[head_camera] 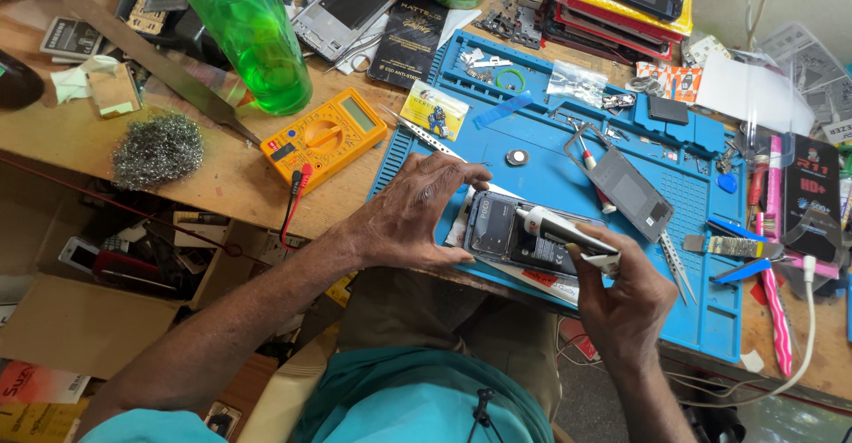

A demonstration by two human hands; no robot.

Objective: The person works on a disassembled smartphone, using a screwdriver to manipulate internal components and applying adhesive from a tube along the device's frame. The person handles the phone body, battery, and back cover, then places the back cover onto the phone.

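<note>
We see the opened phone (510, 234), flat and dark with its glossy innards bared, lying on the ribbed blue mat (550, 163). Our left hand (413, 212) clasps its edge; our right hand (621, 296) pinches a slim white glue tube (564, 228), nozzle over the phone. A yellow multimeter (327, 137) rests on the worn wooden surface (213, 177) nearby.

Bright, even daylight, soft shadows, sharp focus, slight wide-angle bending at edges.
</note>
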